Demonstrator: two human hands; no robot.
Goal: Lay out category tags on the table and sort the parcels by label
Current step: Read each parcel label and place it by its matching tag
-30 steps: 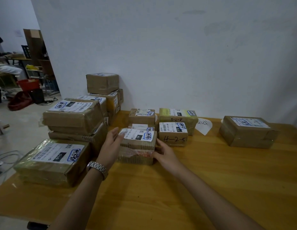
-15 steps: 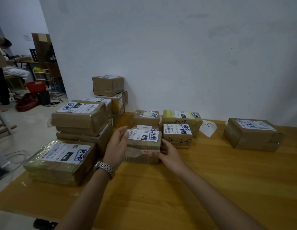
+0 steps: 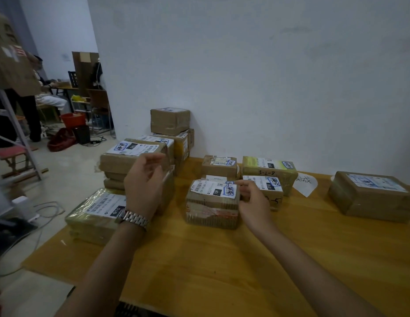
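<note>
Front parcel: a small brown carton [image 3: 212,209] sat on the table [image 3: 222,266] ahead of the person, touching or just beside the smaller parcels behind it.
Label: a white shipping label [image 3: 213,189] with a blue-marked category lay flat on its top face.
Right hand: the right hand [image 3: 253,204] was at the carton's right end, its fingers [image 3: 244,185] curled over the top right edge and the thumb against the side, holding that corner.
Left hand: the left hand [image 3: 143,186], with a metal watch [image 3: 133,219] at the wrist, hung in the air to the left of the carton, clear of it, fingers loosely curled and holding nothing.
Stiffness: the corrugated edges showed along the front and the box kept square corners, so it would probably stay rigid under a squeeze.
Weight: probably light to moderate for its size; the contents could not be seen.
Surface: clear tape and a strip of red-printed tape [image 3: 211,210] crossed the front face; those patches looked slick, the bare cardboard less so.
Where to hold: the two short ends, one hand on each, palms on bare cardboard, keeping the label uncovered.
Risk: a one-corner hold could let the box swing or knock the numbered parcel [image 3: 273,187] just behind the right hand.
Neighbours: a paper tag [image 3: 306,183] lay further right, a tall stack [image 3: 121,163] to the left.
</note>
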